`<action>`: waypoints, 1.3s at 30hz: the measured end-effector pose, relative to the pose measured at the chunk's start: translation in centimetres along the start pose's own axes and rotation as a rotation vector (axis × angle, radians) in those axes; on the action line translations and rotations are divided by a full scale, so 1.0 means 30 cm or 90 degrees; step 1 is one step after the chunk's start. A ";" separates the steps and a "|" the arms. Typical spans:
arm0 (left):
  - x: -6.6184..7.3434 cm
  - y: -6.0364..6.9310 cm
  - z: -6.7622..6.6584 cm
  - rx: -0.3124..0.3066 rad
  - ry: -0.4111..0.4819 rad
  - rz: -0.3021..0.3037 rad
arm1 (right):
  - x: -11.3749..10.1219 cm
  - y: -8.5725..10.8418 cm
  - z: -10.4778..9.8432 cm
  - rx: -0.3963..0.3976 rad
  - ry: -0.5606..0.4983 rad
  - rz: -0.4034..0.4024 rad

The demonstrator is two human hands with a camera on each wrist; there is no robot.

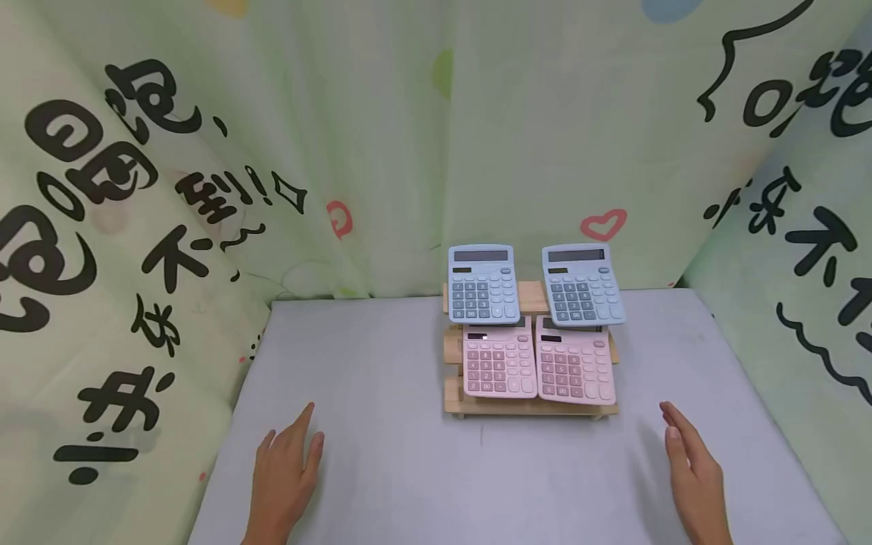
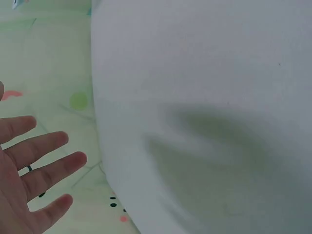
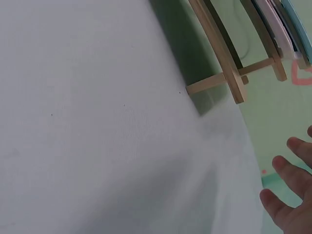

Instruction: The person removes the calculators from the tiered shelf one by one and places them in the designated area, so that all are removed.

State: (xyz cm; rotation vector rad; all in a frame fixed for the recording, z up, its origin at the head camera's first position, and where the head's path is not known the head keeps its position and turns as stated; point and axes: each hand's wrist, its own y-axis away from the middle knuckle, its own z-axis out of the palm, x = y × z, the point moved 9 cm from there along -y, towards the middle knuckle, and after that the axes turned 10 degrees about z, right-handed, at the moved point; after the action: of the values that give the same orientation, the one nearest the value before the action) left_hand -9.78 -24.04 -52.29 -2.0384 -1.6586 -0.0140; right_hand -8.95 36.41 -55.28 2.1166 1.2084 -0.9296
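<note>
My left hand [image 1: 286, 477] is held over the left front of the table, fingers straight and spread, holding nothing. In the left wrist view the fingers [image 2: 53, 173] reach in from the left edge. On the other side my right hand [image 1: 696, 477], also holding nothing, has its fingers extended toward the back. Between and beyond both hands stands a slatted wooden rack [image 1: 531, 406]. Two pink calculators [image 1: 499, 359] [image 1: 575, 363] lean side by side on its lower tier. Two blue calculators [image 1: 484, 286] [image 1: 583, 286] sit on the upper tier, overlapping the tops of the pink ones.
A white-covered table [image 1: 368, 356] carries the rack near its back edge. Pale green curtains [image 1: 381, 151] with black lettering and coloured shapes enclose the back and both sides. The rack's wooden leg [image 3: 207, 83] shows in the right wrist view.
</note>
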 end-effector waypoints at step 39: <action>0.120 -0.104 0.172 -0.080 0.236 -0.152 | 0.029 -0.050 0.169 -0.113 -0.197 0.104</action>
State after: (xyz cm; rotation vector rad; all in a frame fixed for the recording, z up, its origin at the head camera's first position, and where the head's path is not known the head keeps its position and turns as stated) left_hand -13.29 -18.37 -54.47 -1.7763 -1.6780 -0.5570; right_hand -11.49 33.89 -59.29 1.8215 0.9132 -0.9923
